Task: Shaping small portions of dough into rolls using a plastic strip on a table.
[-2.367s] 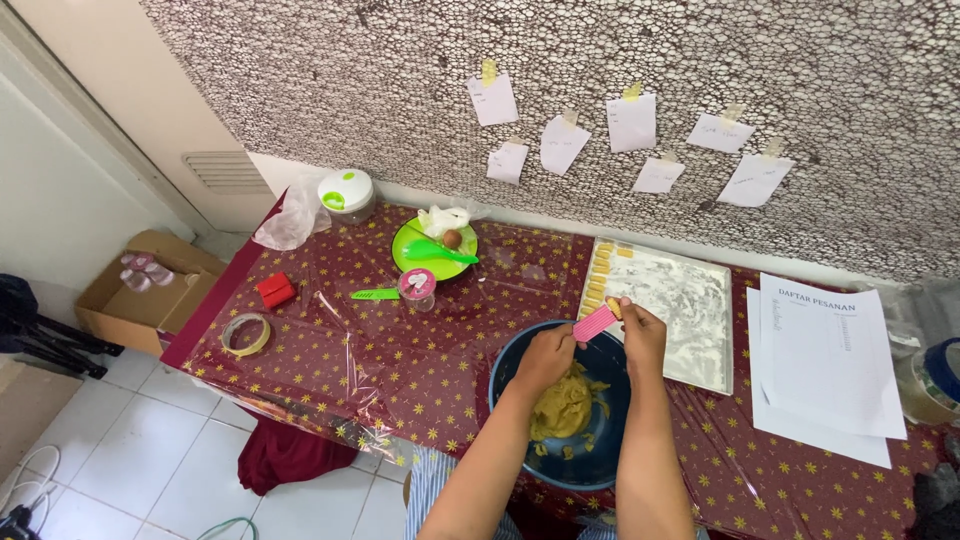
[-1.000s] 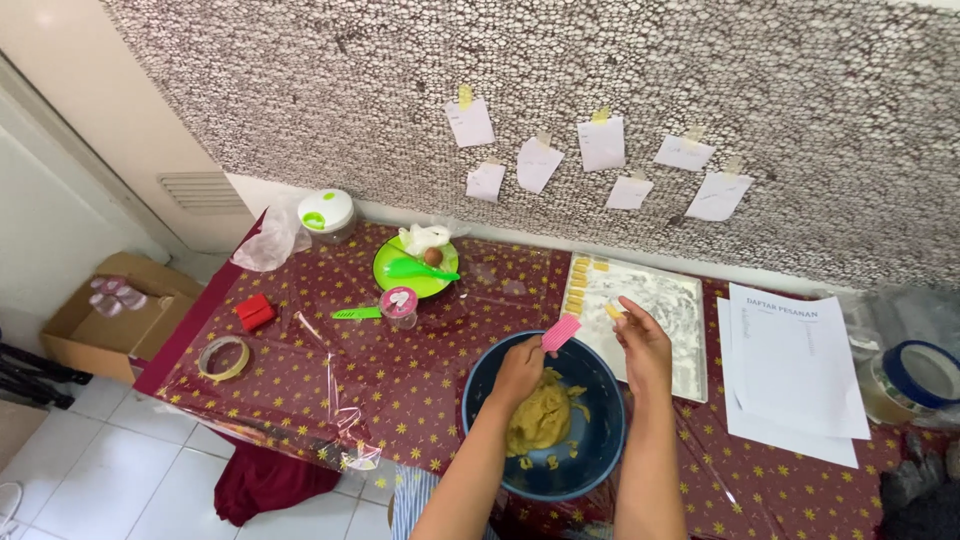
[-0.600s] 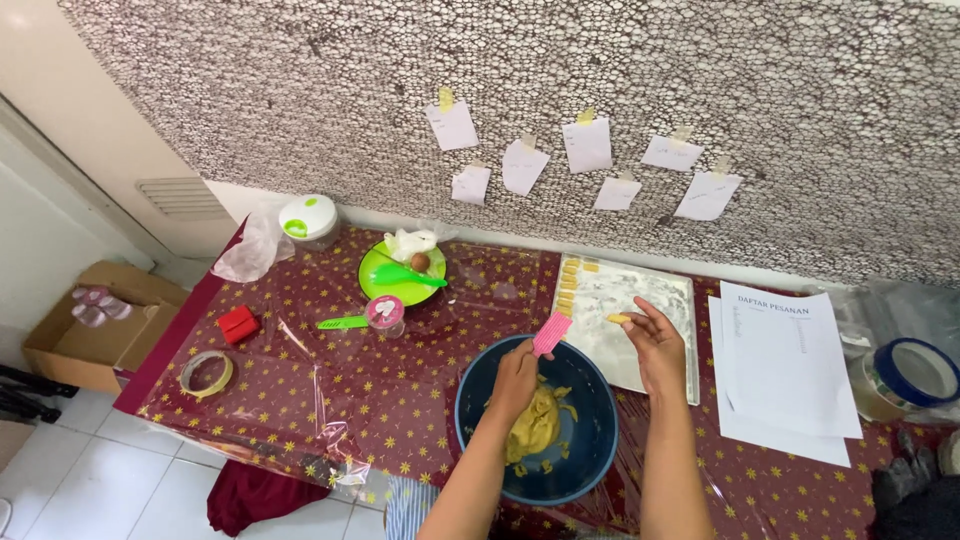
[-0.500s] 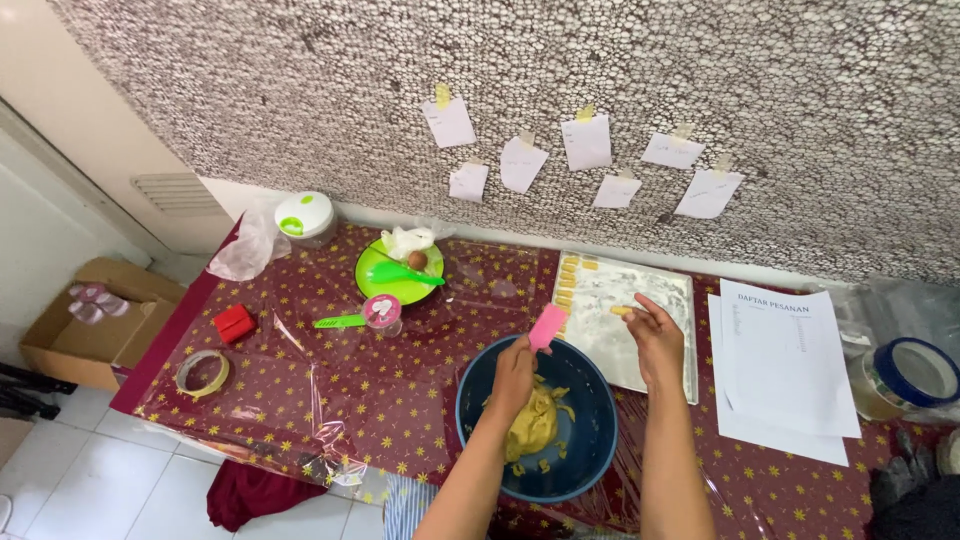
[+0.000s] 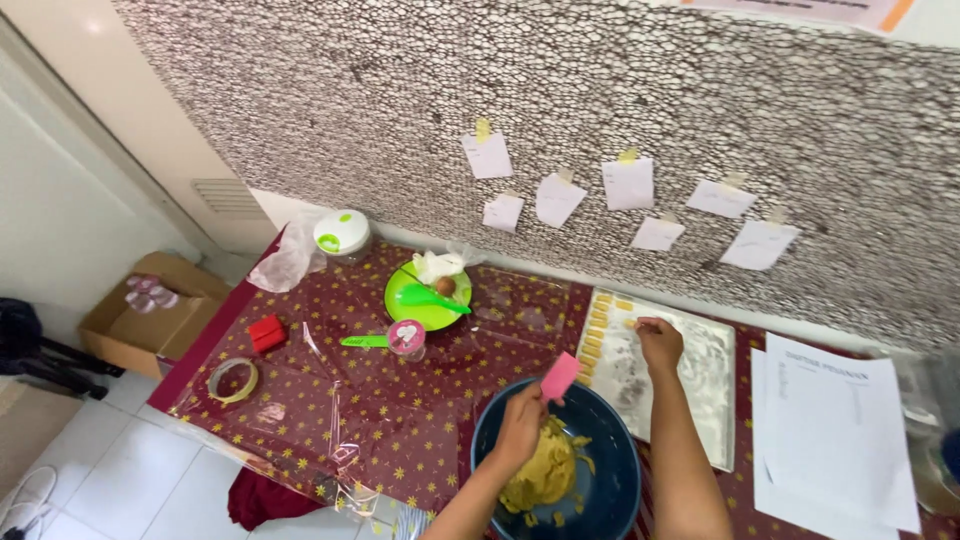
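My left hand grips a pink scraper over a dark blue bowl that holds yellow dough. My right hand reaches over a floured baking tray, its fingertips pinched on a small yellow dough piece at the tray's far side. A column of small yellow dough pieces lies along the tray's left edge.
A green plate with a green spoon, a small pink-lidded jar, a red box, a tape roll and a white-and-green lidded container sit left. White paper sheets lie right. Paper notes are taped on the wall.
My right hand has moved from beside the bowl out over the tray with a dough piece. My left hand stays at the bowl with the scraper. The view has shifted left.
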